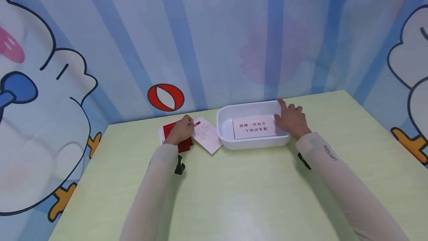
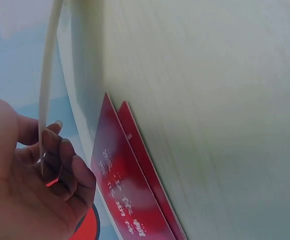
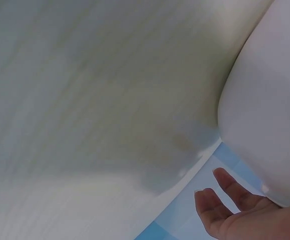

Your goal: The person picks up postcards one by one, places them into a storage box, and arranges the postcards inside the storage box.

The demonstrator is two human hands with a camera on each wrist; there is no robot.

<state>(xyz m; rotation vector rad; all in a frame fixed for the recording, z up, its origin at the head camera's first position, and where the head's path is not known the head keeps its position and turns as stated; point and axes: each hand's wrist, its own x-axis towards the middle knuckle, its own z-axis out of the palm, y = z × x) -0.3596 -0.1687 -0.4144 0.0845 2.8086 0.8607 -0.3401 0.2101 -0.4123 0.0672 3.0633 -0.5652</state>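
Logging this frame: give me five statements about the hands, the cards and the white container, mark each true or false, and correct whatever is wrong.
1. The left hand pinches a white card. True.
2. The right hand touches the white container at its left end. False: it is at the right end, with the thumb inside the rim.
3. Red cards lie on the table by the left hand. True.
4. The white container has nothing in it. False: a printed card lies inside.
5. The white container stands to the right of the red cards in the head view. True.
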